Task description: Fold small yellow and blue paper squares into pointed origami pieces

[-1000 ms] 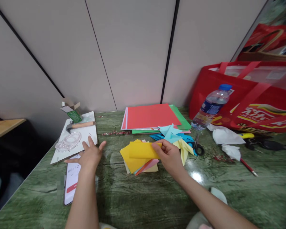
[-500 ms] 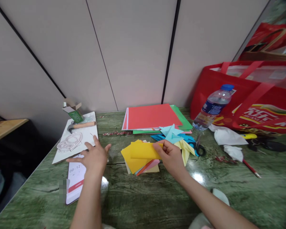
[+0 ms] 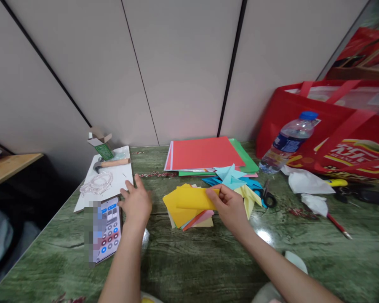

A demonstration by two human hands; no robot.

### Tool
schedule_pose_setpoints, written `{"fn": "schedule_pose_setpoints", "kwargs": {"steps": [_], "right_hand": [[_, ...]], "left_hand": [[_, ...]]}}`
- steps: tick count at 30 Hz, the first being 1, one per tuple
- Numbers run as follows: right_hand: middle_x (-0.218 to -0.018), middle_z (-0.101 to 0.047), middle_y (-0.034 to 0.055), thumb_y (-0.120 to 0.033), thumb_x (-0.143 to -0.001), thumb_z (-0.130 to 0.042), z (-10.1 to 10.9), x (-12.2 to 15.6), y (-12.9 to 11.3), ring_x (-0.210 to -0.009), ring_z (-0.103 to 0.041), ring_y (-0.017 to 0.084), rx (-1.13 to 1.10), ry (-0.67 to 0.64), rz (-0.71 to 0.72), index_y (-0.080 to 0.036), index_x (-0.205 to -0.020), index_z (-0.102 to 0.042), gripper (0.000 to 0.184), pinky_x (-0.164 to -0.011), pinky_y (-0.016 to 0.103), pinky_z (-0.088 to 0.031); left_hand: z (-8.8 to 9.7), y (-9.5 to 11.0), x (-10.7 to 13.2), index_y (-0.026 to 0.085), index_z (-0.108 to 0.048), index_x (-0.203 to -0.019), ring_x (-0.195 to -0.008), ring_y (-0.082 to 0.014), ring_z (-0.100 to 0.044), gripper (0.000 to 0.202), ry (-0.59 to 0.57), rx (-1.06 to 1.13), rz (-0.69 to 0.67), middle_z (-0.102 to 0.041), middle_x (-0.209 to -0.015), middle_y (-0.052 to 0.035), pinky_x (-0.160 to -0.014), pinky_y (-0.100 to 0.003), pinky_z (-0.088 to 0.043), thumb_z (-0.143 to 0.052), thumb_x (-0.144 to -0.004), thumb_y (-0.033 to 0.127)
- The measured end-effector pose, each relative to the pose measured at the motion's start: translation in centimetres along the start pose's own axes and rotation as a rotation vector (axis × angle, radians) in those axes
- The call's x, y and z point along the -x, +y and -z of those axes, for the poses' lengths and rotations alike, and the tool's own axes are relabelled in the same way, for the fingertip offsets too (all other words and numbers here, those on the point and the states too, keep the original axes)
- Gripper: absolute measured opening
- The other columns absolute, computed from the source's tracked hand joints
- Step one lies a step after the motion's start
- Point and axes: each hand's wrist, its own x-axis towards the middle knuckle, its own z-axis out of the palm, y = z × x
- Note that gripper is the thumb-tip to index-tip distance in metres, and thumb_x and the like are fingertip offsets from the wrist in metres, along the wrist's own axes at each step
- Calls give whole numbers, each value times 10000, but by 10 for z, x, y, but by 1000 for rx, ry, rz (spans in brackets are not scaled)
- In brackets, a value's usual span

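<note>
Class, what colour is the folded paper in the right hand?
The folded paper is yellow; head view.

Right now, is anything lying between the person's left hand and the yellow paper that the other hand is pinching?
Nothing visible does. Only bare green table separates the left hand from the yellow paper. The phone lies on the hand's other side, and the right hand pinches the paper's far edge.
</note>
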Motion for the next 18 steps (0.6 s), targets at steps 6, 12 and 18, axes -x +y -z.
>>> {"fn": "schedule_pose_setpoints", "kwargs": {"steps": [6,12,18], "right_hand": [[-539,-541,-12,-463,-737,-569,1,-1,4,-468,-464,120,13,-9,4,-167,-694,-576,299,-410,212,-343],[-542,-544,-13,-444,-735,-580,1,0,2,-480,-470,119,7,-6,-3,-166,-688,-569,282,-426,212,-354],[-539,-556,-10,-439,-729,-587,1,1,-1,-474,-485,125,8,15,5,-166,-702,-582,274,-416,215,-363]], "left_hand": [[-1,-2,-2,198,-211,-1387,-1261,-469,-180,592,-128,22,102,-203,-1442,-203,-791,-694,-323,-354,-837,361],[9,2,12,192,-254,-1378,-1201,-456,-346,660,-397,-116,0,-136,-1464,-189,-807,-554,-412,-443,-792,430],[28,9,30,42,-589,-1056,-911,-338,-624,398,-402,-142,-153,-668,-956,-239,-724,-407,-470,-450,-805,318]]}}
